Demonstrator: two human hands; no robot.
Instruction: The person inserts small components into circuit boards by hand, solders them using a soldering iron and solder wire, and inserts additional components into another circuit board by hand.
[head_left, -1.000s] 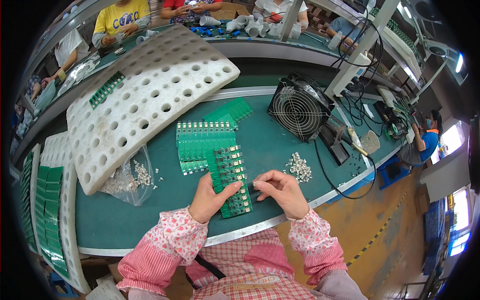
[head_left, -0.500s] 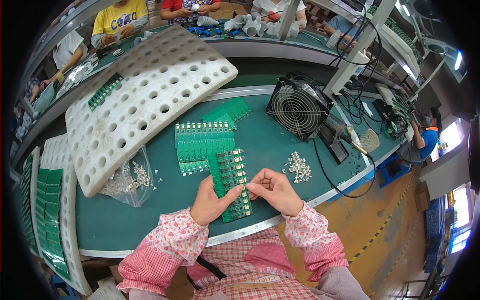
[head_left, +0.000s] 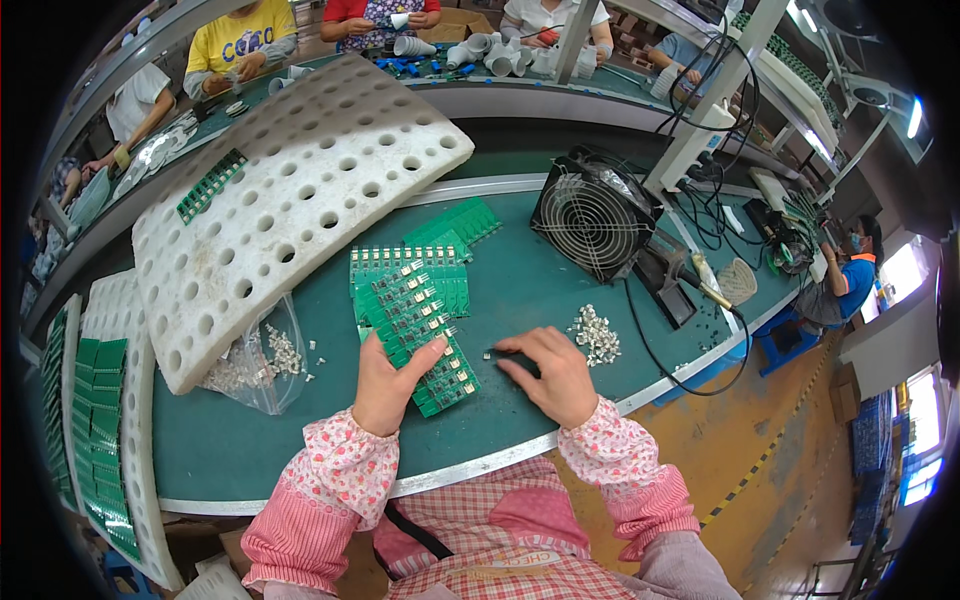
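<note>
Bare green tabletop [head_left: 520,290] lies open between the stacked circuit boards [head_left: 410,290] and the fan [head_left: 592,215]. To the left, the tilted white foam tray [head_left: 290,190] and a clear bag of parts [head_left: 255,355] block passage. A small pile of metal components [head_left: 595,335] and a black cable [head_left: 650,340] crowd the right side.

Green circuit board strip [head_left: 420,335] with small silver-white parts, under left hand [head_left: 385,385]. Right of it, right hand [head_left: 550,375] on dark green bench mat [head_left: 520,280]. Pale silver parts pile [head_left: 595,335] further right of strip. Black fan [head_left: 590,215] above-right. White foam tray [head_left: 290,200], round-hole pattern, above-left. Clear bag [head_left: 255,360] left. Pink floral sleeves [head_left: 330,480], red-white checked apron [head_left: 500,540] below strip.
</note>
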